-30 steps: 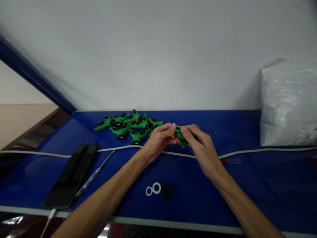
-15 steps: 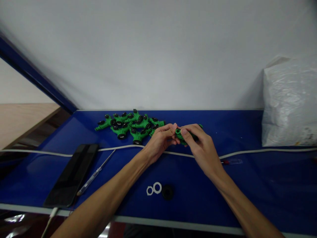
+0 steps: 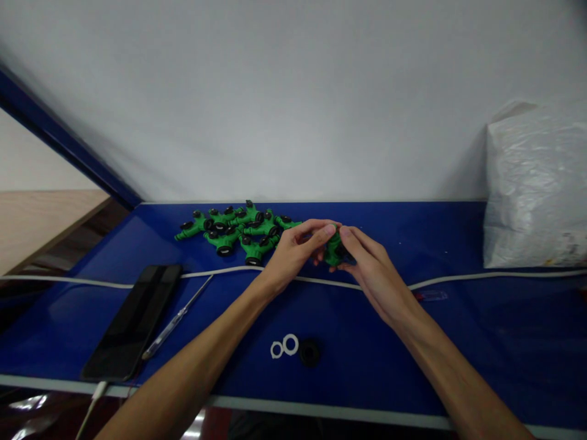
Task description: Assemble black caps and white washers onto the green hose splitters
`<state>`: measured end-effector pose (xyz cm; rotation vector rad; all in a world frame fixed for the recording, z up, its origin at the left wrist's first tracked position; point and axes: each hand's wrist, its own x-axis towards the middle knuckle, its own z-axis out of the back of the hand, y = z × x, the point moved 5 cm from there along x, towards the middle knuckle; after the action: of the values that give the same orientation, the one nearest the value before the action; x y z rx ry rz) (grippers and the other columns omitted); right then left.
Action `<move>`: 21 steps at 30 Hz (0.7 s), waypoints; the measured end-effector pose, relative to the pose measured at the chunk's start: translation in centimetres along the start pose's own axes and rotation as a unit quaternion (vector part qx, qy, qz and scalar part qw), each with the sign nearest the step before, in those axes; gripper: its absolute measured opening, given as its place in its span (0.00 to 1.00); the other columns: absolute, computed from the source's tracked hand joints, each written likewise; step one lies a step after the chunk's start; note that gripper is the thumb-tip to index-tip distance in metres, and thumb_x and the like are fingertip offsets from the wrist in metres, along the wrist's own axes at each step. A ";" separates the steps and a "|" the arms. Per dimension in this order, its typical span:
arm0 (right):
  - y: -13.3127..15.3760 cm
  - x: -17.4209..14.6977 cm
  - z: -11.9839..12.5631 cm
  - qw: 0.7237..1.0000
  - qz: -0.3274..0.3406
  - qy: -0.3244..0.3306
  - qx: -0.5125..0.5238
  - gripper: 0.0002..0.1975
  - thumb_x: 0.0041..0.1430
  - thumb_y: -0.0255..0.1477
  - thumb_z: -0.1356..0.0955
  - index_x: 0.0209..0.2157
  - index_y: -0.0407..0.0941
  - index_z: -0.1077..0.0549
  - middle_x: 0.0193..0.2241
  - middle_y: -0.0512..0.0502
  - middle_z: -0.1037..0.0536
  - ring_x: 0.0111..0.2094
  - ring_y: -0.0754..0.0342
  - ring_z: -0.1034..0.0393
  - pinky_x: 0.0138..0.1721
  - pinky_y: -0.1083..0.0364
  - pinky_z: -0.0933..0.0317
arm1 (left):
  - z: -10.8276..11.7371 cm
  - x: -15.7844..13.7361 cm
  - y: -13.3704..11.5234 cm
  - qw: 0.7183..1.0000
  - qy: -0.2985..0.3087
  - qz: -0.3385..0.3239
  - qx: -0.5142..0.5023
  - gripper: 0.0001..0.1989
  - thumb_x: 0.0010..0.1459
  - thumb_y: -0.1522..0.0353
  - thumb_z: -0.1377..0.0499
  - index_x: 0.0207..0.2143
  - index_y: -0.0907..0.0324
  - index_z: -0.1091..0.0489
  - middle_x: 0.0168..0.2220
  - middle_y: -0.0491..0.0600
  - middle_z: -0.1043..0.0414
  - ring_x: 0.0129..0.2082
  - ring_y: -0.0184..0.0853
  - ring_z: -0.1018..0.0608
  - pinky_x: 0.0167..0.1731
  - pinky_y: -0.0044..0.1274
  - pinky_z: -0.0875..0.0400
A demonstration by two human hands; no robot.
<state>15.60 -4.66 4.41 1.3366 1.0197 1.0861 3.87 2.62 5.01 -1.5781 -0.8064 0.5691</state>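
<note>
A green hose splitter (image 3: 333, 252) is held up between both hands over the middle of the blue table; fingers cover much of it. My left hand (image 3: 300, 244) grips it from the left, thumb and fingers closed at its upper part. From the right, my right hand (image 3: 369, 260) pinches it with thumb and fingertips. Several similar green Y-shaped hose splitters with black parts (image 3: 259, 247) lie grouped behind my left hand. Nearer the front edge, two white rings (image 3: 290, 344) lie beside a black ring-shaped part (image 3: 309, 352).
A black phone (image 3: 132, 324) with a cable plugged in lies at the left, a clear-handled screwdriver (image 3: 172, 330) beside it. A white cable (image 3: 468, 278) crosses the table. Another clear tool with a red part (image 3: 431, 296) lies near my right wrist. A plastic-wrapped bag (image 3: 534, 189) stands at right.
The splitter has been turned between my hands, so its round opening no longer faces me. My left thumb has moved up onto it, and the right fingers have shifted their hold.
</note>
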 end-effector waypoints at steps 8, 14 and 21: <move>0.1 -1.0 -1.4 0.975 -0.139 0.174 0.009 0.36 0.56 0.47 0.25 0.63 0.50 0.33 0.49 0.40 0.22 0.26 0.51 0.21 0.24 0.50 0.24 | 1.9 0.6 -0.7 0.996 -0.046 0.003 0.083 0.21 0.56 0.51 0.34 0.27 0.60 0.26 0.24 0.42 0.34 0.23 0.25 0.36 0.25 0.21 0.42; 0.8 -0.6 -0.1 0.979 -0.055 0.175 -0.084 0.25 0.53 0.39 0.22 0.51 0.45 0.23 0.37 0.48 0.19 0.17 0.63 0.35 0.18 0.57 0.38 | 0.9 0.3 -0.2 0.994 -0.001 0.009 0.109 0.21 0.58 0.51 0.35 0.28 0.61 0.26 0.24 0.42 0.34 0.24 0.25 0.36 0.27 0.21 0.42; -0.3 -0.4 -0.7 0.975 -0.090 0.188 -0.080 0.19 0.48 0.40 0.20 0.34 0.42 0.22 0.23 0.52 0.25 0.18 0.59 0.33 0.18 0.57 0.42 | 0.2 0.2 -0.8 0.978 0.033 -0.057 0.198 0.19 0.59 0.53 0.35 0.30 0.60 0.23 0.26 0.45 0.29 0.26 0.27 0.32 0.29 0.22 0.40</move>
<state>14.79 -4.85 4.06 0.9079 1.2717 1.2811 3.72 2.97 5.81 -1.1705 -0.6798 0.5524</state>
